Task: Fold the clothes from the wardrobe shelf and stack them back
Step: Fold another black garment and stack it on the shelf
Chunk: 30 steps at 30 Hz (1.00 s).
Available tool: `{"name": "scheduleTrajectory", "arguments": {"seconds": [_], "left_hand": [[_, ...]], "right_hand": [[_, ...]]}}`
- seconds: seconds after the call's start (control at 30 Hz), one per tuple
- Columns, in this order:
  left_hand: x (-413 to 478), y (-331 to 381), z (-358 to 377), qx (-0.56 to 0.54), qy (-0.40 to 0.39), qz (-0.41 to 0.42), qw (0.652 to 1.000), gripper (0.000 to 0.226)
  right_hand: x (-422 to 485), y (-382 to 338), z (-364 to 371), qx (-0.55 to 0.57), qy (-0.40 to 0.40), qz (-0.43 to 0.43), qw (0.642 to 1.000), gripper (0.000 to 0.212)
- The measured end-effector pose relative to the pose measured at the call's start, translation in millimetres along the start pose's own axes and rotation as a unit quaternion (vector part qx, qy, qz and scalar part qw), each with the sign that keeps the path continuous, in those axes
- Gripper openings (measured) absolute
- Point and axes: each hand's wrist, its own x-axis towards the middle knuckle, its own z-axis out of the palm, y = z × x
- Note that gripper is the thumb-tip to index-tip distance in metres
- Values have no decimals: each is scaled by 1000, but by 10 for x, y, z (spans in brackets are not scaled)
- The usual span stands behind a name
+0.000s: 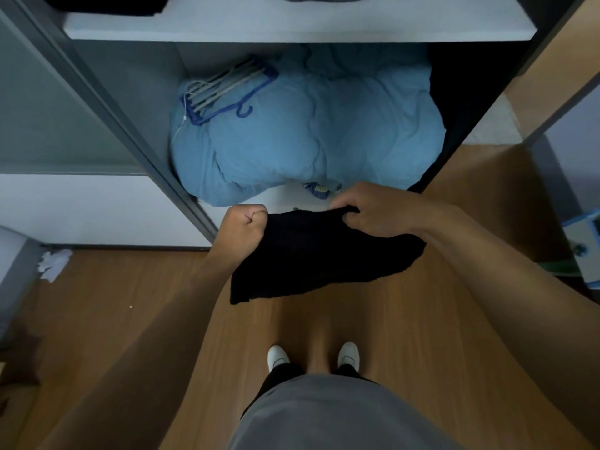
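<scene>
Both fists grip a black garment (324, 254): left hand (242, 230) at its left edge, right hand (373, 211) bunching its top edge. It hangs over the floor (113, 303), before the wardrobe's blue duvet (308, 134).

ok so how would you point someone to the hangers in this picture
Look into the open wardrobe, at the compartment under the white shelf, which a big pale blue duvet fills. On the duvet's upper left lies a bundle of hangers. Its dark blue hook and thin pale bars set it apart from the soft bedding around it.
</scene>
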Motion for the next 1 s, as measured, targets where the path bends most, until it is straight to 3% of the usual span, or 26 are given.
{"name": "scheduleTrajectory", "arguments": {"seconds": [0.17,0.3,0.43,0.57,0.73,0.83,0.9,0.97,1.0], "left_hand": [[3,72,41,25,-22,29,999,26],[20,150,39,0,-12,30,999,37],[35,142,1,-27,7,11,1000,35],[37,64,2,-21,0,9,1000,28],[144,125,154,-20,-24,10,999,26],[143,177,260,-37,-51,57,996,23],[75,177,341,-29,-73,90,993,13],[-12,144,402,-45,-56,59,996,22],[-53,122,416,-83,-41,6,996,21]], "right_hand": [[83,-33,121,67,36,36,996,20],[104,-25,136,133,60,68,987,30],[50,6,58,117,-12,121,986,38],[14,39,62,78,-66,76,992,8],[49,-86,112,87,-68,10,994,22],[75,-104,127,90,-73,-1,993,33],[86,-88,141,90,-64,-8,994,28],[90,-57,164,97,-54,-2,994,16],[97,-36,171,103,-47,3,994,19]]}}
